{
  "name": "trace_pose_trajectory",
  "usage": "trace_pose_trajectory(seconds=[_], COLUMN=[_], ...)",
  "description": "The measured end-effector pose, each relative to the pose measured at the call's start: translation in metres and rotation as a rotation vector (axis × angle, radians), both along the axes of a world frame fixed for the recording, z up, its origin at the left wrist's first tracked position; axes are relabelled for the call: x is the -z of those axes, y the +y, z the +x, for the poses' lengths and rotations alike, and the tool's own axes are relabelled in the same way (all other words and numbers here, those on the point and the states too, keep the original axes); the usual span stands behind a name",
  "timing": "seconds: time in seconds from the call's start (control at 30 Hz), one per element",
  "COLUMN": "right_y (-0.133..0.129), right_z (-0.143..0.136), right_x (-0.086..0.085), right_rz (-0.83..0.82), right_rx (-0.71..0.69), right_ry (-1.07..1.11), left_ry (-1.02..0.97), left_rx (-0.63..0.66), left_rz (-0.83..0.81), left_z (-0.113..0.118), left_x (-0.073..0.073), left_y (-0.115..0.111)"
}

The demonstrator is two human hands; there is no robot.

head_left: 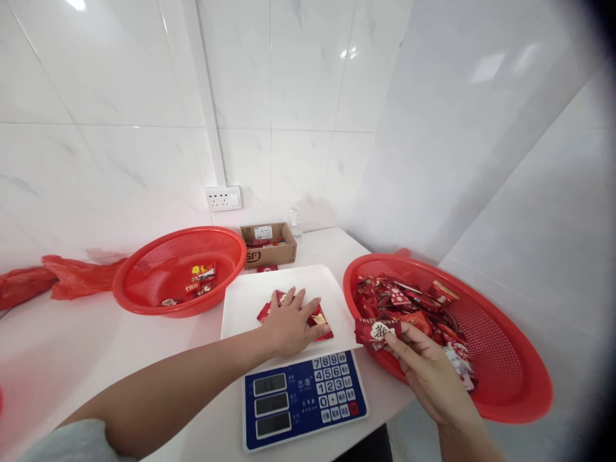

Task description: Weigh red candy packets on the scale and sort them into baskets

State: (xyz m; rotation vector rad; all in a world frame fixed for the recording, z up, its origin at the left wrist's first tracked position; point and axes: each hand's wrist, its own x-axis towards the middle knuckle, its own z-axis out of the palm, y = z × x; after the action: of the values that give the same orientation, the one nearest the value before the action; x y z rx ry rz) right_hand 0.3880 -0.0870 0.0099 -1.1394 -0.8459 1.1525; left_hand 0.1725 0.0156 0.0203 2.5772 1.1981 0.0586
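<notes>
My left hand (290, 326) lies with fingers spread over red candy packets (321, 321) on the white tray (235, 321) of a scale. Between the thumb and fingers of my right hand (428, 362) is a dark red candy packet (378, 331) with a white emblem. That hand is at the near left rim of a red basket (517, 366) heaped with wrapped candies (409, 298). Below the tray is the scale's blue panel (303, 401) with number keys and three displays.
Another red basket (144, 276) at the left holds several packets. Behind the tray are a cardboard box (272, 255) with packets inside and a clear plastic item (295, 221). Red plastic bags (81, 279) lie at the far left. A socket (224, 198) is on the tiled wall.
</notes>
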Motion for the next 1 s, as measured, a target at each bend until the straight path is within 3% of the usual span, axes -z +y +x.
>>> trace_pose_trajectory(seconds=[0.13, 0.3, 0.4, 0.53, 0.6, 0.67, 0.77, 0.9, 1.0], right_y=[0.000, 0.000, 0.000, 0.001, 0.000, 0.000, -0.001, 0.000, 0.003], right_z=[0.000, 0.000, 0.001, 0.002, 0.002, 0.001, 0.002, 0.004, 0.006], right_x=[-0.002, -0.003, -0.001, 0.002, 0.002, 0.002, 0.003, 0.006, 0.004], right_rz=[-0.027, -0.060, -0.063, -0.074, -0.079, -0.084, -0.088, -0.088, -0.093], right_rx=[-0.014, -0.019, 0.000, 0.020, 0.021, 0.023, 0.035, 0.030, -0.044], right_ry=[-0.011, -0.043, -0.055, -0.040, -0.042, -0.049, -0.069, -0.082, -0.117], left_ry=[-0.022, -0.031, -0.014, -0.019, 0.002, 0.019, 0.008, -0.018, -0.063], left_rx=[0.143, 0.421, 0.366, -0.003, -0.102, -0.087, 0.038, 0.250, 0.308], left_rz=[0.068, -0.001, -0.045, -0.018, -0.028, -0.027, 0.007, -0.006, -0.017], left_z=[-0.007, -0.043, -0.054, -0.045, -0.037, -0.031, -0.029, -0.034, -0.038], left_x=[0.006, -0.011, -0.020, -0.012, -0.004, 0.002, 0.006, 0.003, -0.003], left_y=[0.004, 0.021, 0.023, 0.014, 0.010, 0.010, 0.015, 0.023, 0.024])
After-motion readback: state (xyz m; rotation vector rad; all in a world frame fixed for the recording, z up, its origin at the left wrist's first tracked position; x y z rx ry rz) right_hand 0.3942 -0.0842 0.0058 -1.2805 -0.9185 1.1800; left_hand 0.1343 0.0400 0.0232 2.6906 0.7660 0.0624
